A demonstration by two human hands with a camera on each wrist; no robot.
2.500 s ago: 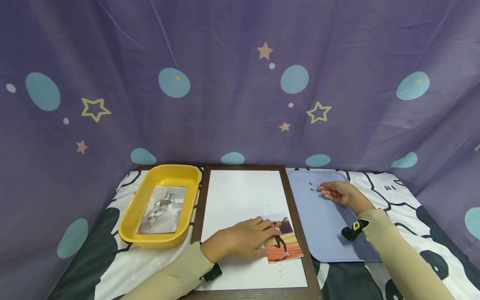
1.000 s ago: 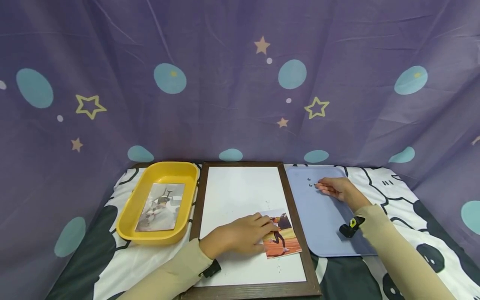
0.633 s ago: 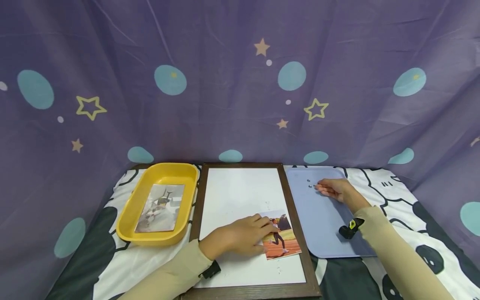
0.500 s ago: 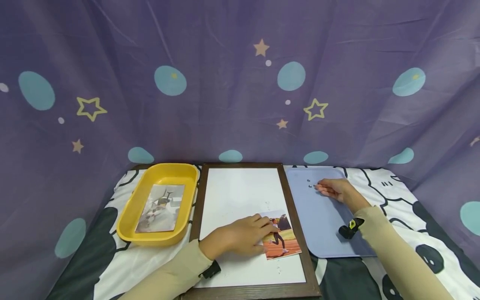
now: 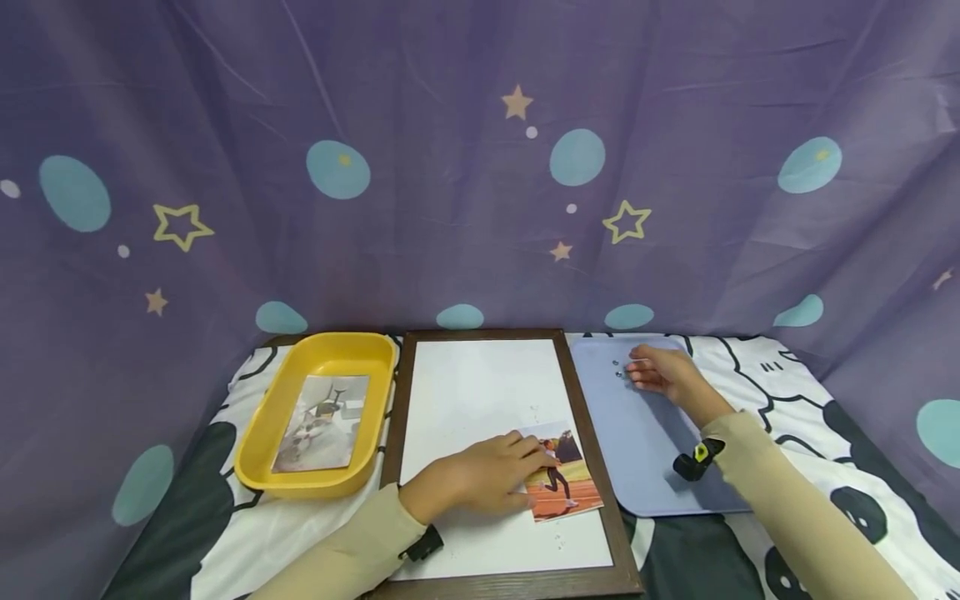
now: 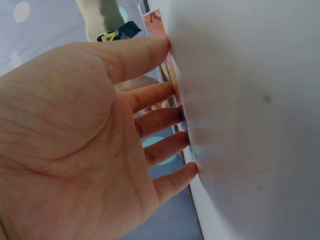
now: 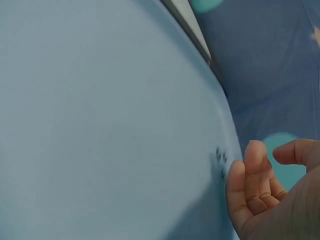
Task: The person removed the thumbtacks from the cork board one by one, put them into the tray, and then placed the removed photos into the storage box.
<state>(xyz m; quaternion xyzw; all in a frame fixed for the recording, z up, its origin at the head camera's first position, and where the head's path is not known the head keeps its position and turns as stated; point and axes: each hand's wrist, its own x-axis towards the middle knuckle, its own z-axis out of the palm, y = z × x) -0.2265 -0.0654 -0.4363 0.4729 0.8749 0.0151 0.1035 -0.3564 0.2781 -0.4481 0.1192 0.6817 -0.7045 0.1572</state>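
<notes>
My left hand (image 5: 487, 473) lies over the left edge of a colour photo (image 5: 566, 492), a print of a person running on an orange track. Its fingers are spread, and the left wrist view shows the fingertips (image 6: 165, 146) pressed on the print and the white board (image 5: 480, 383) under it. Over the far part of the blue tray (image 5: 637, 450), my right hand (image 5: 669, 375) has its thumb (image 7: 295, 151) apart from its bent fingers (image 7: 239, 192), with a bare gap between. Beside those fingers lie several tiny dark shiny pieces (image 7: 220, 155), too small to name.
The board has a raised brown frame (image 5: 577, 392). To its left stands a yellow basin (image 5: 258, 450) holding a greyish photo (image 5: 322, 425). A black-and-white patterned cloth (image 5: 750, 375) lies beneath everything, and a purple curtain (image 5: 420, 233) hangs close behind.
My right thumb and fingers have come apart, and that hand has lifted slightly from the tiny pieces. My left hand and the running photo have stayed in place.
</notes>
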